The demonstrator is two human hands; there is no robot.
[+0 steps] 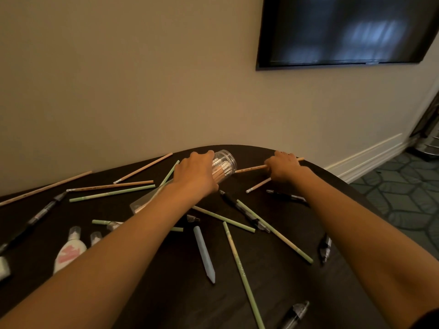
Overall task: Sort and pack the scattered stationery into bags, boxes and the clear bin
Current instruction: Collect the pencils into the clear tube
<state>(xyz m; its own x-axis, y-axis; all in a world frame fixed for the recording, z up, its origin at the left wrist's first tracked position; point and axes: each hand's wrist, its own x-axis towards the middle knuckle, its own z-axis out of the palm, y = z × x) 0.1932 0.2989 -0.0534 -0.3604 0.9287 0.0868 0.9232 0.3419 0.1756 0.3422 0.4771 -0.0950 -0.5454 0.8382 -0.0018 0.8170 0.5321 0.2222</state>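
A clear round tub (224, 165) holding several tan pencils lies tilted at the far side of the dark table (166, 293). My left hand (196, 173) grips it from the left. My right hand (283, 167) is curled round a tan pencil (251, 167) that points toward the tub's mouth; a second tan pencil (257, 185) sticks out under that hand. Tan pencils (142, 167) and green pencils (111, 193) lie scattered across the table, along with black pens (244, 211) and a pale blue marker (204, 254).
A white glue bottle (70, 251) and small clear caps (95, 237) lie at the near left. A flat clear packet (142, 203) shows under my left forearm. The table's curved far edge runs close to the wall. A dark screen (344, 29) hangs upper right; patterned carpet lies right.
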